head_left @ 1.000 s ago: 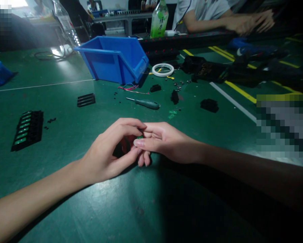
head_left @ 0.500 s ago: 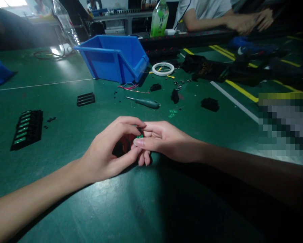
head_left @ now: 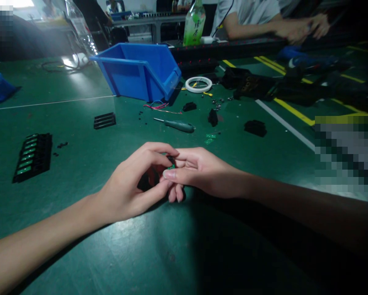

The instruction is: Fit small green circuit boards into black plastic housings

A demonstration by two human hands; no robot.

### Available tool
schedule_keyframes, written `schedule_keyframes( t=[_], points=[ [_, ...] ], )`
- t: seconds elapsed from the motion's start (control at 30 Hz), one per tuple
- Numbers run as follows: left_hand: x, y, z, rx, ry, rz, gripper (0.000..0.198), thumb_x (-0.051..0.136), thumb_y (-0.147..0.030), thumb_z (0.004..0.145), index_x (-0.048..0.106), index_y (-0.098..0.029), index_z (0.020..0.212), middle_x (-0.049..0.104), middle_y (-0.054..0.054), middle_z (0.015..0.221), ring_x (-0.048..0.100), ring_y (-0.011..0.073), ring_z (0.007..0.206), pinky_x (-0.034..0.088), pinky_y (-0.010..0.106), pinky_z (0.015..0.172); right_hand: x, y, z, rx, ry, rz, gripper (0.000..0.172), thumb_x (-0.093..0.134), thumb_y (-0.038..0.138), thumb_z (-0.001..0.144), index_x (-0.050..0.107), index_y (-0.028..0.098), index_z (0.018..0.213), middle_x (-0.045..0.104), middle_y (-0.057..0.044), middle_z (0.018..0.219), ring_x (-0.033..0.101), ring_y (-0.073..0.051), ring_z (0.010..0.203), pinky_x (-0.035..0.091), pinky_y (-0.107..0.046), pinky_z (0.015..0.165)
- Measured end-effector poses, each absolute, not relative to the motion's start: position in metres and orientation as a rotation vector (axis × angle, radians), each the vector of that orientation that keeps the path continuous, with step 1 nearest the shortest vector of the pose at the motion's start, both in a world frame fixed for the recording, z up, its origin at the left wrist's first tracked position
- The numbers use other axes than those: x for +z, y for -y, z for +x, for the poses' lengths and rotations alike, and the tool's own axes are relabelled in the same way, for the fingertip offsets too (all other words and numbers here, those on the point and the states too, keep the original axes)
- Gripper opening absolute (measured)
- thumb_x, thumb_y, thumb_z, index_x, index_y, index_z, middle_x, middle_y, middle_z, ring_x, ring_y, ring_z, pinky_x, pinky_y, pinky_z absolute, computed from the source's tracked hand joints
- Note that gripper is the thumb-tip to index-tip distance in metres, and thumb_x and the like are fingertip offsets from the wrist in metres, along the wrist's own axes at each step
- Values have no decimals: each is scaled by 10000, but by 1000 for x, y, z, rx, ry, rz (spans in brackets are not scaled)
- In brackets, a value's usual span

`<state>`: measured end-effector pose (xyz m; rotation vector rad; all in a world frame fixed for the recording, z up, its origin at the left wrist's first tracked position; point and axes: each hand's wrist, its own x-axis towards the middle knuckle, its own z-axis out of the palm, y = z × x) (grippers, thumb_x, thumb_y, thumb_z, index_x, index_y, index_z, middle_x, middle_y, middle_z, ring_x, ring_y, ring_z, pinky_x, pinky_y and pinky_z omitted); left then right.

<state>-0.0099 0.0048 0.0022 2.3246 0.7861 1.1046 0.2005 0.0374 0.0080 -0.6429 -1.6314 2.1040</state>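
Green table (head_left: pixel 147 250); part (head_left: pixel 171 166) held between left hand (head_left: pixel 134 180), right hand (head_left: pixel 200 170); long axis hidden.

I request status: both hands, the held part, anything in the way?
Right hand holding small green part, left hand close around it. Part mostly hidden. Screwdriver beyond hands, untouched.

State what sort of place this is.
Probably an electronics assembly workshop: a slim green-handled metal screwdriver, small flat green circuit-board-like pieces and an open-fronted blue plastic parts bin sit on a green work surface.
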Motion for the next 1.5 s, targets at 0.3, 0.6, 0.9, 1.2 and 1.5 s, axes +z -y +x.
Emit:
schedule_keyframes(
  t=[0.3, 0.6, 0.9, 1.2, 1.5],
  points=[
    [1, -5, -10, 1091, -807, 2338, 264, 718, -132, 891, 603, -191, 1121, 638, 133, 1279, 698, 207, 1005, 636, 299, 743, 8, -38, 200, 2093, 1643, -615, 233, 710, 342, 936, 626, 132, 991, 713, -32, 809, 713, -146, 707, 575, -248, 653],
    [2, -6, -10, 1071, -802, 2353, 268, 729, -117, 883, 611, -180, 1115, 634, 121, 1278, 691, 195, 1024, 629, 293, 779, 8, -38, 200, 2083, 1656, -585, 212, 703, 313, 943, 622, 126, 1001, 709, -31, 829, 707, -141, 717, 572, -244, 654],
    [3, -5, -10, 1063, -820, 2385, 255, 729, -136, 892, 615, -192, 1113, 637, 117, 1285, 690, 200, 1033, 623, 300, 789, 9, -37, 201, 2048, 1708, -593, 208, 681, 321, 955, 610, 131, 1001, 692, -31, 849, 697, -145, 738, 575, -247, 664],
    [3, -4, -11, 1083, -808, 2370, 285, 742, -104, 871, 613, -179, 1114, 634, 113, 1271, 679, 199, 1068, 614, 292, 821, 7, -38, 201, 2072, 1675, -574, 184, 680, 294, 959, 611, 130, 1004, 705, -26, 821, 702, -135, 713, 574, -239, 658],
    [3, -7, -10, 1078, -789, 2361, 302, 722, -94, 871, 597, -181, 1132, 630, 123, 1273, 674, 200, 1073, 619, 286, 819, 9, -38, 202, 2116, 1639, -579, 197, 744, 237, 904, 624, 126, 1016, 707, -14, 826, 699, -125, 716, 572, -230, 676]
  ],
)
